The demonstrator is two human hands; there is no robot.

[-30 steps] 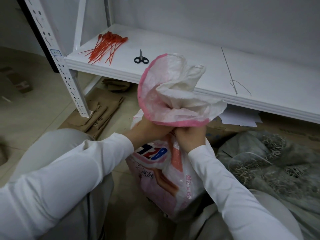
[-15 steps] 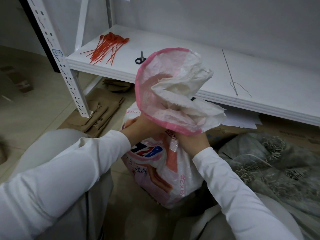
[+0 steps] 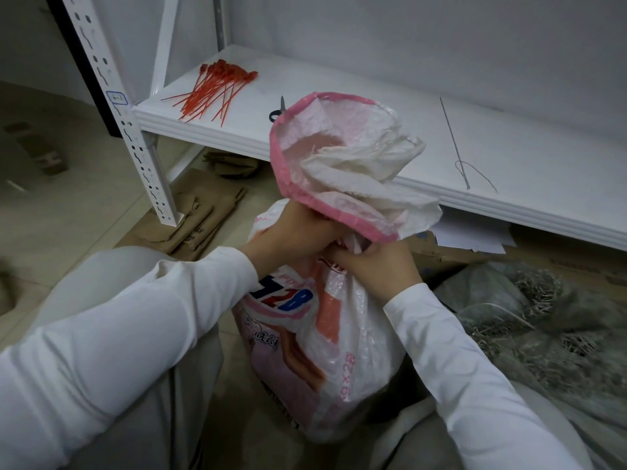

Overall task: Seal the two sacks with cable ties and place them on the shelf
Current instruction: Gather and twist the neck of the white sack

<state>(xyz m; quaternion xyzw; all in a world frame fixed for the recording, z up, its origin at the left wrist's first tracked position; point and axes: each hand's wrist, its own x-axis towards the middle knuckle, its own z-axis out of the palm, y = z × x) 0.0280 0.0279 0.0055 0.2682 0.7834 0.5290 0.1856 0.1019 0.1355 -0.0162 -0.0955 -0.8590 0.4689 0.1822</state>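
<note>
Now, start at the far left: the ties [image 3: 217,89] lie in a loose red fan on the shelf [image 3: 339,93], heads toward the wall and tails pointing at the front edge, toward you. They sit up and to the left of both hands, well apart from them, so your left hand [image 3: 291,228] is the nearer one for the reach. Just right of the ties, the scissors [image 3: 277,109] are partly hidden behind the sack's mouth [image 3: 342,157].

Your left hand is curled tight round the gathered neck, right under the pink hem. The sack [image 3: 325,340] stands upright on the floor between your knees, long axis running up toward the shelf edge, mouth flopped open above your fists. Your right hand [image 3: 376,266] is closed on the neck too, just below the left and touching it. I judge the right can hold the neck alone while the left goes for a tie.

Fingers and neck are covered, so you cannot tell whether a tie is already on. At far right what looks like the grey sack [image 3: 543,317] lies dim and cut off by the frame, and its mouth is hard to make out.
</note>
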